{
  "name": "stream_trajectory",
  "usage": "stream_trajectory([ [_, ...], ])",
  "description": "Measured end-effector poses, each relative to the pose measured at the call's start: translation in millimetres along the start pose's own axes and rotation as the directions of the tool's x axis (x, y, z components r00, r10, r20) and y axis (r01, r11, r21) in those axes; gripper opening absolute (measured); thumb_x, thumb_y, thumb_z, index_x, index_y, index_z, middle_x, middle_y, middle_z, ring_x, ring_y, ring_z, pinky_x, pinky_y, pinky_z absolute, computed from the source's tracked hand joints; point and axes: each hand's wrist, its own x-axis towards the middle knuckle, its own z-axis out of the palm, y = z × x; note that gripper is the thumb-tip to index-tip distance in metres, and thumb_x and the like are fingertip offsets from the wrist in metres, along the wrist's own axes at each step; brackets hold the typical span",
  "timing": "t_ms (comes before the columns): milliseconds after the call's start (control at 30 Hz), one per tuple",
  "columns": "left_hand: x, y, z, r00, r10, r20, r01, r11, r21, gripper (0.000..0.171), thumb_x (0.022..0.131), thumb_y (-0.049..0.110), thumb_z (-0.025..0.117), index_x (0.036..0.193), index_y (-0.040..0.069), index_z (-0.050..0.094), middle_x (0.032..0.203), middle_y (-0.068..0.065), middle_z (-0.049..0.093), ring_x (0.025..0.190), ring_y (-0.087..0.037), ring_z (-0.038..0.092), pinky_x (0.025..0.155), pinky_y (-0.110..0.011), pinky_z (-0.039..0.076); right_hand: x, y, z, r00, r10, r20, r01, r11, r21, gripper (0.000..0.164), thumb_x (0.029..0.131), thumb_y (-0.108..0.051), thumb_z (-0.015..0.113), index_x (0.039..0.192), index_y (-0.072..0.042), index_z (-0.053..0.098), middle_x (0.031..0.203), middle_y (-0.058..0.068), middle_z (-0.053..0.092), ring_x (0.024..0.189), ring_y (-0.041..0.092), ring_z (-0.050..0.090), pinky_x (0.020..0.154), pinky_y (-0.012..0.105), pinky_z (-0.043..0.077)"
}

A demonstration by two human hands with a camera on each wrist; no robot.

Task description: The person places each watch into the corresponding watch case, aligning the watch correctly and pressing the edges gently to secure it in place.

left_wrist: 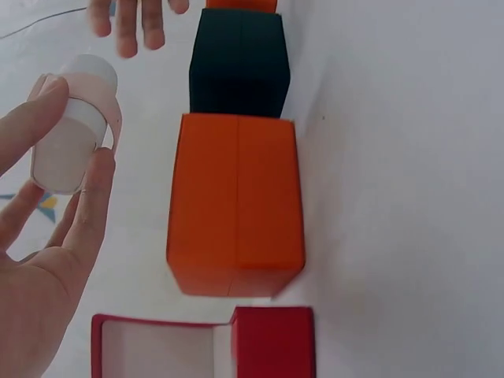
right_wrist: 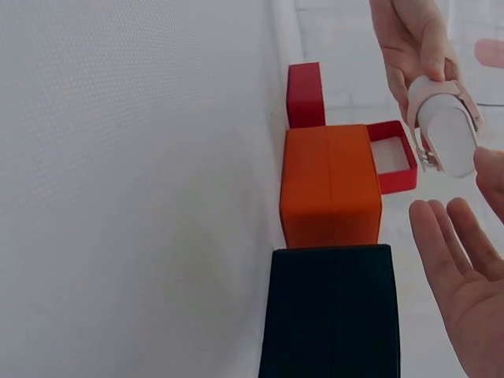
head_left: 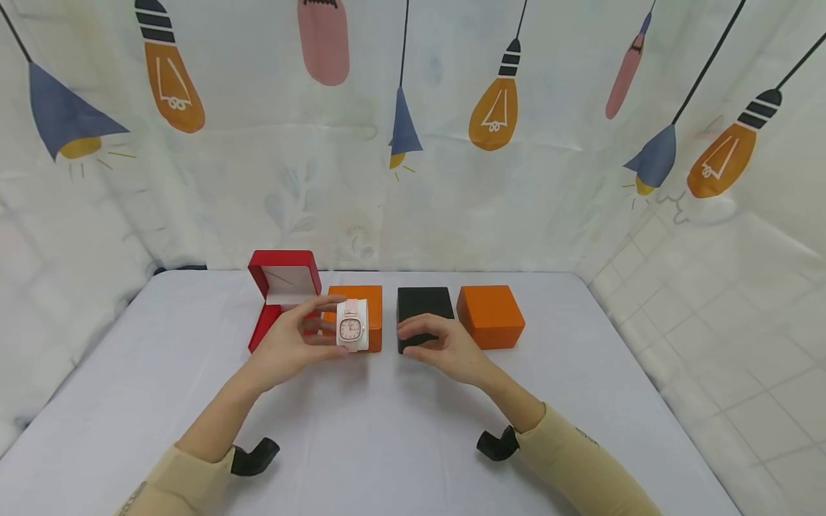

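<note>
My left hand (head_left: 289,347) pinches a white watch cushion (left_wrist: 63,153) between thumb and fingers. Strapped round the cushion is a wristwatch (head_left: 350,329) with a pale pink band and a squarish dial, held upright in front of the left orange box (head_left: 335,291). Empty, with bent fingers and the thumb apart, my right hand (head_left: 454,350) hovers in front of the black box (head_left: 424,301). From the right wrist view, its fingertips (right_wrist: 420,213) point toward the cushion, a small gap away.
An open red box (head_left: 256,272) with a white lid lining stands at the left, partly behind my left hand. Another orange box (head_left: 492,315) sits right of the black one. The white-covered table (head_left: 387,444) meets a patterned curtain (head_left: 439,208) at the back.
</note>
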Motion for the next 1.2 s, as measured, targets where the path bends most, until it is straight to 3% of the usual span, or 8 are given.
stream_trajectory([
  [400,-3.8,-8.6,-35.7,1.000,-0.014,0.000,0.014,0.999,-0.035,0.076,0.084,0.015,0.088,0.149,0.018,0.050,0.136,-0.013,0.052,0.107,-0.031,0.065,0.083,-0.035,0.061,4.2,11.3,0.0,0.999,0.000,0.052,-0.001,1.000,0.012,0.023,0.093,0.005,0.071,0.116,0.002,0.070,0.123,0.021,0.066,0.113,0.034,0.062,0.093,0.048,0.057],
  [667,-6.8,-24.7,-54.5,0.999,-0.046,-0.002,0.046,0.999,0.009,0.073,0.086,0.020,0.086,0.149,0.019,0.050,0.137,-0.014,0.052,0.109,-0.028,0.063,0.083,-0.033,0.060,6.3,35.0,-1.0,0.997,-0.003,0.081,0.003,1.000,-0.007,0.028,0.094,0.001,0.073,0.121,-0.004,0.070,0.117,0.013,0.070,0.108,0.031,0.064,0.089,0.040,0.058],
  [900,-8.6,-36.4,-69.9,0.995,-0.097,-0.017,0.098,0.994,0.044,0.075,0.087,0.024,0.085,0.151,0.019,0.047,0.139,-0.013,0.051,0.109,-0.028,0.062,0.083,-0.032,0.060,5.1,37.6,-1.3,0.995,-0.023,0.101,0.023,1.000,0.003,0.025,0.095,-0.005,0.074,0.120,-0.008,0.072,0.115,0.016,0.070,0.104,0.021,0.066,0.087,0.040,0.059],
  [1200,-8.2,-46.6,-87.6,0.988,-0.152,-0.019,0.153,0.980,0.124,0.077,0.090,0.028,0.083,0.154,0.015,0.042,0.142,-0.019,0.048,0.118,-0.039,0.055,0.082,-0.029,0.059,5.7,38.2,1.5,0.994,-0.011,0.107,0.013,1.000,-0.021,0.025,0.094,-0.001,0.073,0.119,-0.005,0.072,0.112,0.017,0.071,0.102,0.020,0.066,0.086,0.044,0.059],
])
